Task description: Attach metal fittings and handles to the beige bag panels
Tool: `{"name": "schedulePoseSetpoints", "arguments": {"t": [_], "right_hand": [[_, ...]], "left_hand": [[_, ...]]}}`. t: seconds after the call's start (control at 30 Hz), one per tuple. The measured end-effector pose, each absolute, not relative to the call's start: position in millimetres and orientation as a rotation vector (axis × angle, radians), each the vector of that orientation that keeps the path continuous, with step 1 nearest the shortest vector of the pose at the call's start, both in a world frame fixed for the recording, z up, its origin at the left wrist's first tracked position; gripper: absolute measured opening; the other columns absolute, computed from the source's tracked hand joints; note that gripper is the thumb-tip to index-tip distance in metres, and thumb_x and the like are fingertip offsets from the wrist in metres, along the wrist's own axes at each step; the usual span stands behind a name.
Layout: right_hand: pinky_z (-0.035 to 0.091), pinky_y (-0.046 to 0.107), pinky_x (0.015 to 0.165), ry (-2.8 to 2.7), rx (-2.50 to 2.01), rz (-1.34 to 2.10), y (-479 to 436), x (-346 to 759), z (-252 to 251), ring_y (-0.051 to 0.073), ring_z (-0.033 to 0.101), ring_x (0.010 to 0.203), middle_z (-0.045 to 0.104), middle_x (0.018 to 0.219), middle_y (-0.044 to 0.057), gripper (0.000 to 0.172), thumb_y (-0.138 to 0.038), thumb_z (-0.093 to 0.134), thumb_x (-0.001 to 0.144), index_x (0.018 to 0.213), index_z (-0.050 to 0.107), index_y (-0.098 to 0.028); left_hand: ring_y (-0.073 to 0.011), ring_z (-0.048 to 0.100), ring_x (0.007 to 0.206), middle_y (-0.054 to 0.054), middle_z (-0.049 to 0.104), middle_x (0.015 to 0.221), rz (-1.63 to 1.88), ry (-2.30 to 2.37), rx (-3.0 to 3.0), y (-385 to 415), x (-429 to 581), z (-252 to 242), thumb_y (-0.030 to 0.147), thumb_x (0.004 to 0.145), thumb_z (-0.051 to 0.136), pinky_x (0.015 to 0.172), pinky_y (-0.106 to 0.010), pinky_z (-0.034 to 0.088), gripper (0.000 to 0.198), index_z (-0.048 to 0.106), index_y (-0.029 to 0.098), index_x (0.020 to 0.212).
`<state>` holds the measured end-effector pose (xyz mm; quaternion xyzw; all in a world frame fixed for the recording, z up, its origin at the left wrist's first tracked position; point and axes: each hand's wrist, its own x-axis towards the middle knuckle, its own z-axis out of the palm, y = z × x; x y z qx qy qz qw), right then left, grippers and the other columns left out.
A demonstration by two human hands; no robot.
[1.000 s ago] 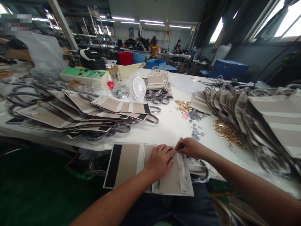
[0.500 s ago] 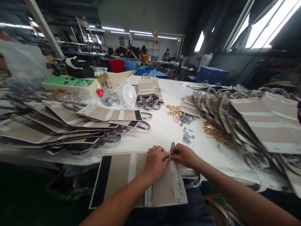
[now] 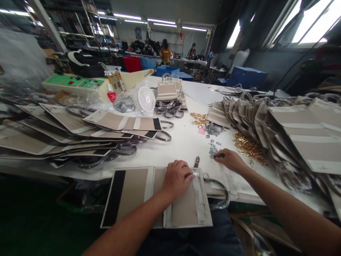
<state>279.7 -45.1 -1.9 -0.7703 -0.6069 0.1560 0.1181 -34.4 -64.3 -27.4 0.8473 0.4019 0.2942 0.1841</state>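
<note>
A flat, unfolded beige bag panel point(image 3: 134, 192) with a black strip lies at the table's front edge. My left hand point(image 3: 178, 177) presses down on its right half, fingers curled, thumb and fingertips by a small shiny metal piece point(image 3: 196, 174) at the top edge. A dark handle in clear wrap point(image 3: 220, 188) sticks out to the panel's right. Just beyond the panel lies a small metal clasp part point(image 3: 196, 162). My right hand point(image 3: 230, 160) is closed in a pinch at a pile of small grey metal plates point(image 3: 213, 151); a dark thing shows at its fingertips, its kind unclear.
Stacked bag panels point(image 3: 106, 121) fill the left, and more bags point(image 3: 298, 131) stand at the right. Gold-coloured metal pieces point(image 3: 249, 147) lie right of the grey plates. Behind are a white fan point(image 3: 145, 99) and a green-topped machine point(image 3: 71, 81). People work far back.
My right hand has left the panel's top edge and moved right and away to the grey plates. My left hand stays on the panel. The shiny piece is now uncovered.
</note>
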Motion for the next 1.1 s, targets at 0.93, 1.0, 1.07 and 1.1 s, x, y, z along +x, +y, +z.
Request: {"name": "schedulePoseSetpoints", "arguments": {"t": [0.93, 1.0, 1.07, 1.1], "right_hand": [[0.049, 0.029, 0.062, -1.596, -2.015, 0.981, -160, 154, 0, 0.019, 0.064, 0.069, 0.073, 0.079, 0.002, 0.028, -0.041, 0.068, 0.081, 0.098, 0.076, -0.021], [0.049, 0.029, 0.062, -1.576, -2.033, 0.997, -161, 154, 0, 0.019, 0.064, 0.067, 0.073, 0.080, 0.002, 0.028, -0.042, 0.068, 0.081, 0.099, 0.076, -0.022], [0.049, 0.029, 0.062, -1.574, -2.052, 0.986, -161, 154, -1, 0.019, 0.064, 0.066, 0.073, 0.080, 0.002, 0.028, -0.042, 0.068, 0.081, 0.099, 0.076, -0.022], [0.049, 0.029, 0.062, -1.586, -2.060, 0.967, -161, 154, -1, 0.019, 0.064, 0.066, 0.073, 0.079, 0.002, 0.028, -0.042, 0.068, 0.081, 0.099, 0.076, -0.022]], "left_hand": [[-0.0234, 0.060, 0.108, 0.000, 0.073, 0.106, 0.801, 1.114, 2.442, -68, -35, -29, 0.034, 0.091, 0.081, 0.092, -0.042, 0.042, 0.010, 0.077, 0.025, 0.093], [-0.0235, 0.060, 0.108, 0.000, 0.073, 0.107, 0.802, 1.117, 2.441, -69, -36, -29, 0.035, 0.091, 0.081, 0.092, -0.042, 0.042, 0.010, 0.077, 0.025, 0.093], [-0.0234, 0.060, 0.108, 0.000, 0.073, 0.107, 0.795, 1.116, 2.441, -69, -36, -29, 0.035, 0.092, 0.080, 0.092, -0.042, 0.042, 0.010, 0.077, 0.025, 0.093], [-0.0234, 0.060, 0.107, -0.001, 0.073, 0.107, 0.790, 1.116, 2.442, -69, -36, -29, 0.035, 0.092, 0.080, 0.093, -0.042, 0.042, 0.010, 0.077, 0.025, 0.093]]}}
